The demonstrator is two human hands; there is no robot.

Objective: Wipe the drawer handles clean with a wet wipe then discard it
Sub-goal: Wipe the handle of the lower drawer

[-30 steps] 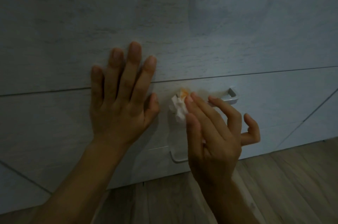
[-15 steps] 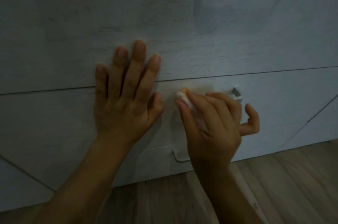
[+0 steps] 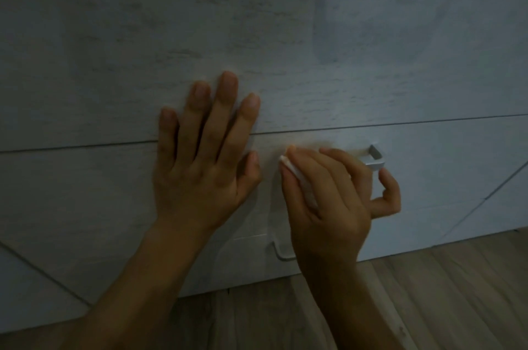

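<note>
My left hand [image 3: 205, 161] lies flat with spread fingers on the pale drawer front [image 3: 443, 178], across the seam between two drawers. My right hand [image 3: 331, 201] pinches a white wet wipe [image 3: 297, 175] between thumb and fingers and presses it onto the metal drawer handle [image 3: 374, 162]. Only the handle's right end shows past my fingers; the rest is hidden under my right hand. A lower handle end [image 3: 281, 252] sticks out beside my right wrist.
Pale wood-grain drawer fronts [image 3: 257, 35] fill most of the view. A wooden floor [image 3: 443, 292] runs along the bottom right. The light is dim.
My right hand has slid up and left over the handle, and the wipe is now mostly covered by my fingers. My left hand stays flat on the drawer front.
</note>
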